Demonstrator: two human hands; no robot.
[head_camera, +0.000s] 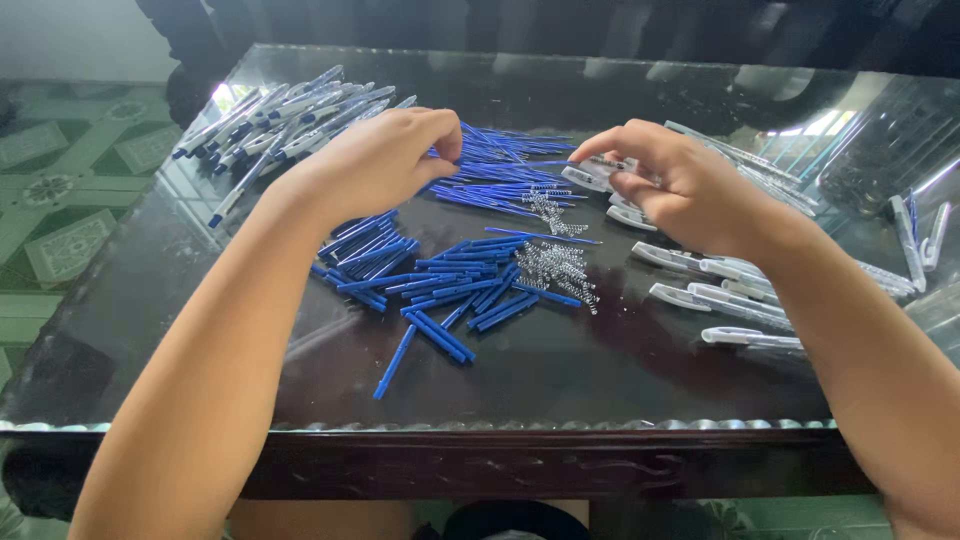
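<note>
My left hand (375, 160) hovers over a fan of thin blue ink refills (505, 175), its fingers curled with the tips pinched at the refills; whether it grips one I cannot tell. My right hand (675, 185) pinches a white pen barrel (590, 175) between thumb and forefinger, above more white barrels (725, 295). Between the hands lies a heap of small metal springs (555, 265). Short blue pen parts (440, 285) are piled below my left hand.
A glass-topped dark wooden table (560, 380) carries everything. Finished white and blue pens (280, 120) lie bunched at the far left. More pens (920, 235) rest at the right edge. A green patterned tile floor (60, 190) lies to the left.
</note>
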